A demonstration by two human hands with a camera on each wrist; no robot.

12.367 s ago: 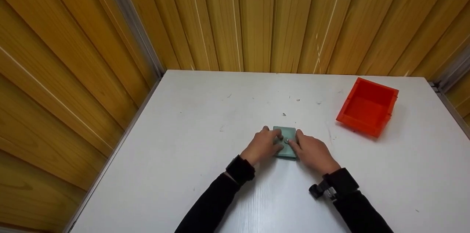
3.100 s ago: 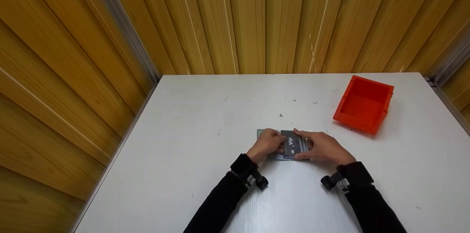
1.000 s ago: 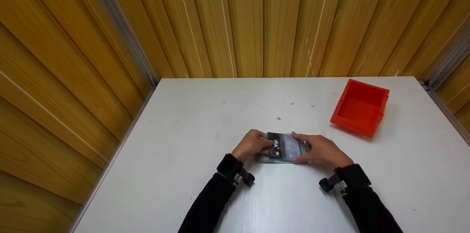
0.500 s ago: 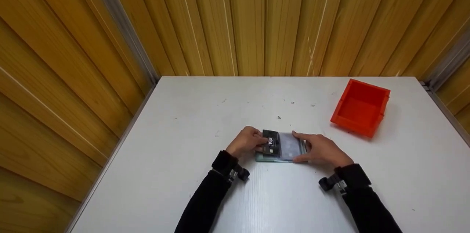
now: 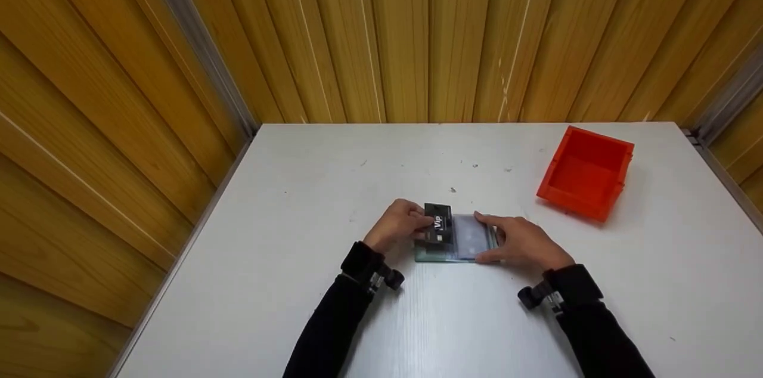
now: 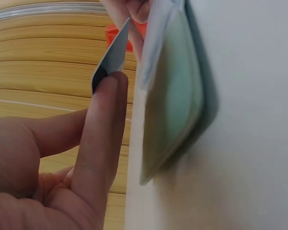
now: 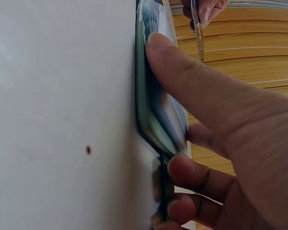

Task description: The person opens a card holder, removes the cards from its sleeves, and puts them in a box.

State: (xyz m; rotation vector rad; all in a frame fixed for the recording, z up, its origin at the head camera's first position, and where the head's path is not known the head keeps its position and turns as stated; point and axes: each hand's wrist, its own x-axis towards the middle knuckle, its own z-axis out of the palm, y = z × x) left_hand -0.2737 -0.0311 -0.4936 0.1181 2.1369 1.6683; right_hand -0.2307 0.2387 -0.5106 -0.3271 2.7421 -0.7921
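A pale green card holder [image 5: 434, 257] lies opened out on the white table, with clear plastic sleeves [image 5: 471, 238] over its right part. My left hand [image 5: 393, 226] pinches a black card [image 5: 439, 226] marked "Vip" between thumb and fingers. In the left wrist view the card [image 6: 114, 57] is tilted and stands apart from the green cover [image 6: 175, 91]. My right hand [image 5: 524, 242] grips the right end of the card holder, thumb at the near edge and fingers at the far edge. From the right wrist, several stacked sleeves [image 7: 170, 112] show inside the cover.
An orange-red open bin [image 5: 587, 175] stands at the back right of the table [image 5: 334, 175]. Yellow wood-look panels [image 5: 405, 38] rise behind the table and along its left side. Small dark marks [image 5: 475, 166] dot the tabletop.
The card holder was folded shut 12.4 s ago, both hands at its front. Since 3.1 s ago the left hand has drawn the card leftward, then slightly up, off the sleeves. The right hand stays put.
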